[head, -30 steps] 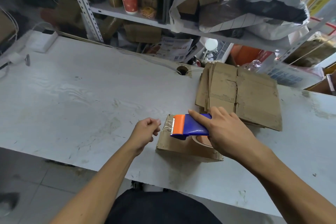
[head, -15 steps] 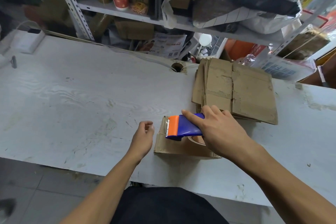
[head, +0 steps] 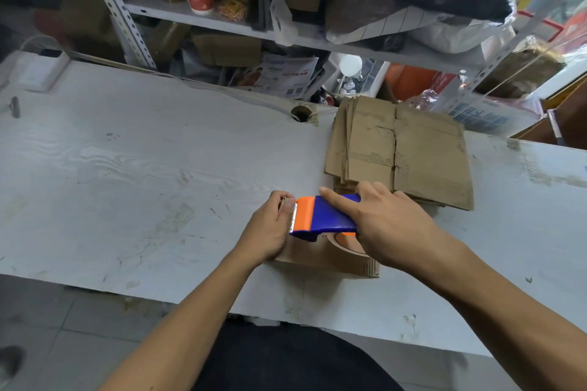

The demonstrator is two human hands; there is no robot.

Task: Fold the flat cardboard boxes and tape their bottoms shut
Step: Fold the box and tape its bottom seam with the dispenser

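A folded cardboard box (head: 330,259) lies near the table's front edge. On top of it sits a blue and orange tape dispenser (head: 324,216) with a brown tape roll. My right hand (head: 387,225) grips the dispenser from above, index finger stretched along its blue body. My left hand (head: 270,228) is at the box's left end, right by the dispenser's toothed blade, thumb and fingers pinching the box edge there. A stack of flat cardboard boxes (head: 400,149) lies behind, to the right.
The white table (head: 143,168) has a cable hole (head: 300,113) at its back edge. A white power strip (head: 43,71) sits far left. Cluttered metal shelves (head: 222,19) with a red cup, bags and cartons stand behind the table.
My left hand moved right from beside the box to its left end at the dispenser's blade. The right hand stayed on the dispenser.
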